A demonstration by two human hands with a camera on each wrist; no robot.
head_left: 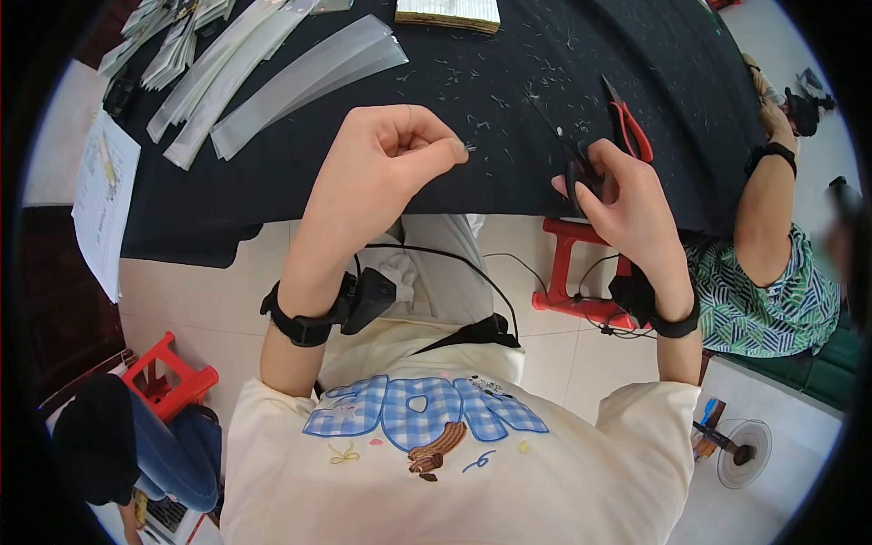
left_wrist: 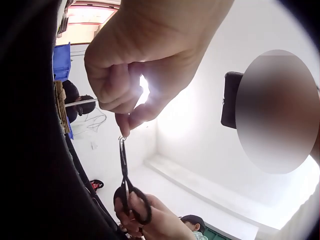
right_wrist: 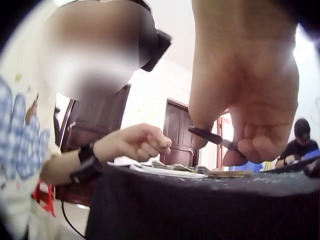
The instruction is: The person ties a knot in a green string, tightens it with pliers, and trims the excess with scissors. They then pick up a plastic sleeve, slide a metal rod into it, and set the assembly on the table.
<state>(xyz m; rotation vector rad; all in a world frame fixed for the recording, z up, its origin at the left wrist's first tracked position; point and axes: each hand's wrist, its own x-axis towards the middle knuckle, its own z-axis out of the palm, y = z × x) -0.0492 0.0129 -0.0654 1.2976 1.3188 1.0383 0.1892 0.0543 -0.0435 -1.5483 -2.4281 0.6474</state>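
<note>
While both hands are held over the dark cloth (head_left: 509, 193), its near edge runs just to the body side of the 2 grips. Between them is a strip of cloth strewn with fine pale scraps (head_left: 496, 102); this gap gives sideways room. On the outer side of the right grip, the pliers (head_left: 641, 136) lie just beside the fingers, and another person's arm (head_left: 765, 211) is farther right.

The left hand (head_left: 377, 159) has thumb and finger pinched together on the bits (head_left: 470, 148), which stick out from its fingertips as fine, curled, thread-like ends. The right hand (head_left: 631, 195) grips the scissors (left_wrist: 124, 167) by their black loops; the slim dark blades lie nearly together, pointing forward and inward from that grip, their tips apart from the left fingertips. The pliers have red handles and a dark nose.

Counted: 1 scissors, 1 pliers; beyond the left grip, 1 block (head_left: 447, 16); far left of it, 1 sheet (head_left: 100, 227) with 1 pen (head_left: 107, 163) on it. The see-through sleeves (head_left: 313, 86) left of the left grip overlap too much to count, and the bits and scraps are too fine.
</note>
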